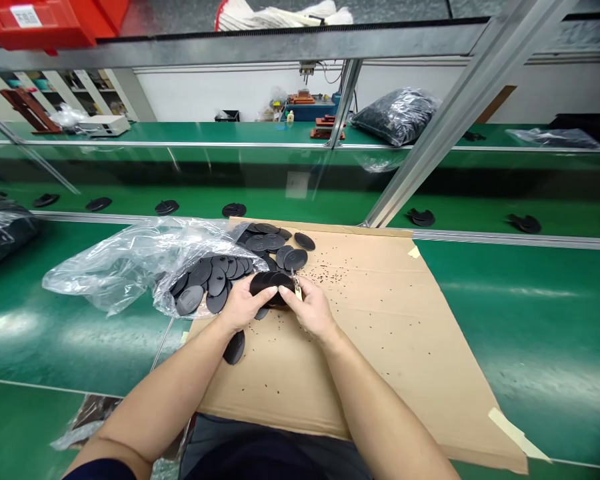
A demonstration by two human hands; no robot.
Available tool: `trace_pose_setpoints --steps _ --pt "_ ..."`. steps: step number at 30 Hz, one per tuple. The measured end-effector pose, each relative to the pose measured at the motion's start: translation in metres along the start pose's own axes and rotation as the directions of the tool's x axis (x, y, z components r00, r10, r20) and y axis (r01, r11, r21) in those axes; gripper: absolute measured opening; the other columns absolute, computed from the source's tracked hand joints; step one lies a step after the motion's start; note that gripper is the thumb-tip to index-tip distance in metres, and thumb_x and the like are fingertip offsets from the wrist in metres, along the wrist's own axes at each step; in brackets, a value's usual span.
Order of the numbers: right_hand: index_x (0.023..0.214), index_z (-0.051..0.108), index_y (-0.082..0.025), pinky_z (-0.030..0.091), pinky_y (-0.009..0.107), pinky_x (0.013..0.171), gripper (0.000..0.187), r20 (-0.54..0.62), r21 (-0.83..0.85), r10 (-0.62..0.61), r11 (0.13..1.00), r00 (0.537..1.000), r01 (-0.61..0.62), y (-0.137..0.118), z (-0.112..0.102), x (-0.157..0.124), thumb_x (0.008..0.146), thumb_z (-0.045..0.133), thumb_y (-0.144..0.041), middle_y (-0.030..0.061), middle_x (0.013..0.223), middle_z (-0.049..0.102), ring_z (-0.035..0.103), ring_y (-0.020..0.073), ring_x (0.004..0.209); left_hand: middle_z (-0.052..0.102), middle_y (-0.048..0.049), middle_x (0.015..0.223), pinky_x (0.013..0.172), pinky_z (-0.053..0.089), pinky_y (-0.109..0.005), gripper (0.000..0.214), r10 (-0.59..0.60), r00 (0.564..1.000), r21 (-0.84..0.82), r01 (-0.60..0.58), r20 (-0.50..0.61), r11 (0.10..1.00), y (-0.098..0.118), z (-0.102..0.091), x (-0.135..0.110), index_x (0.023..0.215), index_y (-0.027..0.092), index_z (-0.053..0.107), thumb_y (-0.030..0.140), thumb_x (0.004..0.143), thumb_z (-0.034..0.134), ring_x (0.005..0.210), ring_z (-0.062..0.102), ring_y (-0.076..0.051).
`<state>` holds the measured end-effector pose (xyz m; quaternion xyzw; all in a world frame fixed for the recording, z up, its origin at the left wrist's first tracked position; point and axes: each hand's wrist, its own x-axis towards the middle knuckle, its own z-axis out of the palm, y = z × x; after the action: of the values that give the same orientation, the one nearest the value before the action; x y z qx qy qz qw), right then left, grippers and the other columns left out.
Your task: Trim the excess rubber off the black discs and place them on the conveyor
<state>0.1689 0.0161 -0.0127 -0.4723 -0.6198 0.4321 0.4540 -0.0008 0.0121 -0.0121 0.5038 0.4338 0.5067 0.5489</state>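
Observation:
My left hand [244, 305] grips a black oval plastic piece [270, 285] from its left side, fingers wrapped round it. My right hand [310, 308] is pinched on a small pale tool [297, 285] held against the same piece's right edge. Both hands hover over a brown cardboard sheet [380, 333] dotted with tiny black shavings. A pile of the same black oval pieces [267, 248] spills from a clear plastic bag [140, 263] just beyond my hands. One oval piece [235, 348] lies under my left forearm.
The cardboard lies on a green bench [530, 320]. Beyond a metal rail, a green conveyor belt [330, 193] carries single black pieces [422, 217]. A slanted aluminium post [450, 113] rises at right. Bags of black parts sit at far left [0, 230] and back right [397, 115].

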Motion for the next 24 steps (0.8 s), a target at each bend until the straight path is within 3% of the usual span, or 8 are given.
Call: trace_pose_setpoints --steps 5,9,12,15,19,24 --pt "0.079 0.062 -0.018 0.042 0.025 0.056 0.031 0.003 -0.006 0.030 1.000 1.000 -0.030 -0.001 -0.002 -0.001 0.075 0.067 -0.048 -0.0018 0.064 0.056 0.048 0.0127 0.059 0.068 -0.0046 0.087 0.079 0.051 -0.030 0.030 0.012 1.000 0.021 -0.013 0.022 1.000 -0.005 -0.003 0.000 0.094 0.012 0.067 0.033 0.073 0.074 0.080 0.062 -0.017" --pt "0.078 0.061 -0.018 0.042 0.024 0.054 0.032 -0.032 0.092 0.042 0.995 0.999 -0.039 0.001 -0.001 -0.002 0.072 0.070 -0.047 -0.0026 0.063 0.055 0.048 0.0120 0.057 0.068 -0.0050 0.088 0.080 0.050 -0.030 0.030 0.012 1.000 -0.007 -0.012 0.026 1.000 -0.008 -0.001 0.000 0.094 0.013 0.066 0.032 0.072 0.076 0.081 0.062 -0.017" --pt "0.072 0.059 -0.018 0.042 0.024 0.053 0.031 -0.081 0.065 0.012 0.998 0.997 -0.006 0.001 0.002 -0.003 0.074 0.068 -0.047 -0.0021 0.061 0.054 0.048 0.0117 0.056 0.067 -0.0048 0.091 0.083 0.050 -0.030 0.033 -0.014 1.000 -0.083 0.015 0.017 0.996 -0.005 0.003 0.001 0.096 0.013 0.065 0.030 0.070 0.078 0.085 0.061 -0.016" --pt "0.080 0.064 -0.017 0.047 0.026 0.059 0.028 -0.115 0.046 -0.053 0.997 0.992 0.059 -0.003 0.007 -0.005 0.078 0.066 -0.045 0.0009 0.069 0.061 0.054 0.0136 0.061 0.064 -0.0038 0.098 0.073 0.054 -0.029 0.046 -0.120 0.993 -0.263 0.117 0.006 0.958 0.002 0.005 0.003 0.107 0.018 0.058 0.030 0.068 0.079 0.083 0.062 -0.016" --pt "0.106 0.063 -0.019 0.054 0.031 0.073 0.027 -0.053 0.137 -0.192 0.971 0.980 0.197 -0.006 0.011 -0.008 0.084 0.061 -0.035 0.0053 0.090 0.068 0.064 0.0171 0.078 0.060 -0.0038 0.098 0.050 0.049 -0.022 0.054 -0.248 0.963 -0.395 0.270 0.106 0.878 0.007 0.002 0.004 0.119 0.023 0.049 0.034 0.073 0.075 0.064 0.059 -0.011" --pt "0.099 0.063 -0.021 0.053 0.033 0.078 0.015 -0.102 -0.027 -0.396 0.918 0.913 0.395 -0.007 0.010 -0.009 0.085 0.058 -0.021 0.0052 0.090 0.066 0.065 0.0174 0.080 0.057 -0.0012 0.083 0.045 0.041 -0.019 0.046 -0.280 0.926 -0.416 0.366 0.254 0.833 0.006 -0.001 0.002 0.118 0.021 0.050 0.034 0.078 0.071 0.055 0.056 -0.009"
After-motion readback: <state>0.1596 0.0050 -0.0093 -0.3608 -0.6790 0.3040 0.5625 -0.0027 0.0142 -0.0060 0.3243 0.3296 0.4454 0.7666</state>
